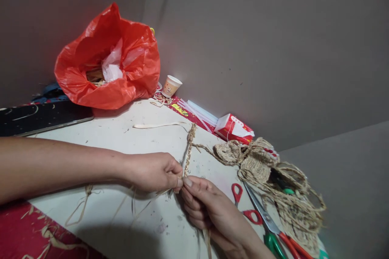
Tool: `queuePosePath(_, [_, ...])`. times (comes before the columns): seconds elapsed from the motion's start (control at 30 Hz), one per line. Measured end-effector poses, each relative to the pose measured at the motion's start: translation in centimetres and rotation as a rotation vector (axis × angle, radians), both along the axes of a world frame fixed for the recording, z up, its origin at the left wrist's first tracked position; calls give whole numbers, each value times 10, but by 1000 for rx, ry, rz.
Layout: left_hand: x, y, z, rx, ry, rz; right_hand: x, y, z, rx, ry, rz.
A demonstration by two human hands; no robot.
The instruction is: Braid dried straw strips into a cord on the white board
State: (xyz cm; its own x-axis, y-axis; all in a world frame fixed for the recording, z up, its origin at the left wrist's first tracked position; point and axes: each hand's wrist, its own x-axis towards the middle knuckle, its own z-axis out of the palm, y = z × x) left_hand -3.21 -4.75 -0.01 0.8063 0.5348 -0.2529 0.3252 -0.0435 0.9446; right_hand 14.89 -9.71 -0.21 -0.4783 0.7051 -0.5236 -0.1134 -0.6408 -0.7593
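A narrow straw braid (190, 147) runs over the white tabletop towards me, its near end pinched between my two hands. My left hand (161, 172) comes in from the left with its fingers closed on loose straw strands at that end. Close against it, my right hand (209, 206) pinches the braid's near end between thumb and forefinger. Strands trail below both hands, and the fingertips partly hide where they cross. A flat pale strip of straw (159, 125) lies to the left of the braid's far end.
Red-handled scissors (238, 194) and larger shears (267, 218) lie right of my right hand, beside a pile of woven straw pieces (258, 162). Behind are a tissue pack (234, 128), a paper cup (172, 86) and a red plastic bag (136, 71). A dark tablet-like slab (45, 117) lies left.
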Motion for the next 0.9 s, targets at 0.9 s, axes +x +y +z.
queuePosePath(0.9, [-1,-66,-6,1355,305,-128,-32,-24,-6,3,-60,-372])
